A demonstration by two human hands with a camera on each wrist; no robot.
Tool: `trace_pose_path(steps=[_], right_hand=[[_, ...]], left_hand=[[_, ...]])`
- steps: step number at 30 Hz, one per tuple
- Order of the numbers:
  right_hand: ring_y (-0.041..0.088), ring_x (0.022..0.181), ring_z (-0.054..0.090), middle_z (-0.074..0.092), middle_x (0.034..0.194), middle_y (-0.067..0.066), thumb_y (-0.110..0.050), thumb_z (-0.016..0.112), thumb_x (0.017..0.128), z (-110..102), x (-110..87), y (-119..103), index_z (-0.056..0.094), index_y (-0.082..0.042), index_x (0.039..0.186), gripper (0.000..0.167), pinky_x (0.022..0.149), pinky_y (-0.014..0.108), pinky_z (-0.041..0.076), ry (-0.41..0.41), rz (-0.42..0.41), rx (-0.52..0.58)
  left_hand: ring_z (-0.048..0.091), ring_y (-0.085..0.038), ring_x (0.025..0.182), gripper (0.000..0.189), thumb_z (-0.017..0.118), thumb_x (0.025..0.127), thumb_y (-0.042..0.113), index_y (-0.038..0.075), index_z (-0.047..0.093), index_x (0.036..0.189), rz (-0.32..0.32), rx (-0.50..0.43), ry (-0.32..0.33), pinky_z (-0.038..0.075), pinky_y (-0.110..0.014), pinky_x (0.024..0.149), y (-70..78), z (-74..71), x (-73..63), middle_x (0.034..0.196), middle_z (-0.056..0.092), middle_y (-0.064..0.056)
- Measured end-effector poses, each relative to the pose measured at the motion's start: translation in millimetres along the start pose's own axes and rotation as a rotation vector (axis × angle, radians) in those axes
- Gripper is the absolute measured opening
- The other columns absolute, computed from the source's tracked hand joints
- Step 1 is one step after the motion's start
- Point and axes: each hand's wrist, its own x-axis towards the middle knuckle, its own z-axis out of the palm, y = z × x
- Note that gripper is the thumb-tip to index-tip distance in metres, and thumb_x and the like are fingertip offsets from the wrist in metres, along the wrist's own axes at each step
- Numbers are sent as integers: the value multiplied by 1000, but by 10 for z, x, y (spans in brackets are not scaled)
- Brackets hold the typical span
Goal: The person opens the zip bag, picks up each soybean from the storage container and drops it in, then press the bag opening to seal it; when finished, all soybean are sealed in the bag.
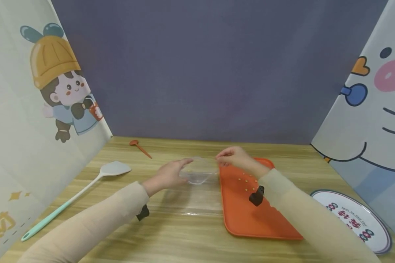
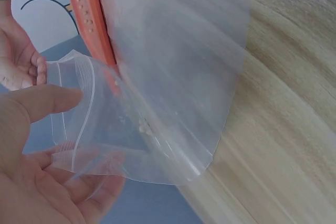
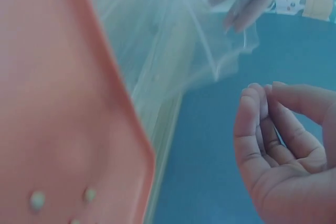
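Observation:
My left hand (image 1: 169, 176) holds a clear zip bag (image 2: 131, 124) near its mouth, thumb on one side and fingers on the other. A few small pale beans (image 2: 144, 127) show inside the bag. To the right of the bag's mouth is my right hand (image 1: 238, 160), thumb and fingertips brought together. In the right wrist view those fingertips (image 3: 249, 106) look apart from the bag, and nothing can be seen between them. Several small yellowish beans (image 1: 246, 180) lie on the orange tray (image 1: 250, 223), below my right wrist.
On the left lies a white spatula (image 1: 115, 168) with a mint handle, and behind it a small reddish-brown spoon (image 1: 139, 147). A white oval plate (image 1: 335, 199) with printed writing is at the right. Printed cloth panels enclose the wooden table (image 1: 171, 241) at the sides.

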Motion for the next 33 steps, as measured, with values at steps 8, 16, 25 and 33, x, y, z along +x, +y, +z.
trace_pose_path(steps=[8, 16, 25, 33], right_hand=[[37, 104, 62, 68, 113, 16, -25, 68, 91, -315, -128, 287, 67, -5, 117, 33, 95, 53, 50, 7, 70, 8], [33, 101, 64, 62, 123, 22, -18, 63, 94, -612, -200, 601, 62, 4, 123, 37, 91, 48, 53, 30, 108, -86], [29, 101, 66, 65, 118, 25, -7, 63, 91, -750, -277, 919, 60, 11, 120, 34, 86, 42, 56, -9, 165, -112], [19, 90, 67, 68, 113, 20, -5, 67, 88, -719, -274, 1023, 65, 8, 115, 30, 81, 36, 57, -69, 177, -103]], left_hand=[[57, -32, 121, 77, 74, 78, 13, 16, 42, 147, -1, 13, -19, 48, -47, 100, -4, -34, -8, 142, 53, -11], [59, -30, 117, 79, 75, 77, 12, 16, 40, 148, -8, 19, -45, 50, -44, 98, 12, -47, -19, 145, 50, -11], [60, -29, 115, 79, 76, 77, 13, 14, 40, 148, 7, 62, -63, 54, -41, 90, 28, -37, -12, 144, 51, -12], [54, -33, 126, 77, 75, 79, 13, 13, 40, 148, 4, 44, -70, 46, -47, 104, 47, -16, -14, 145, 50, -12]])
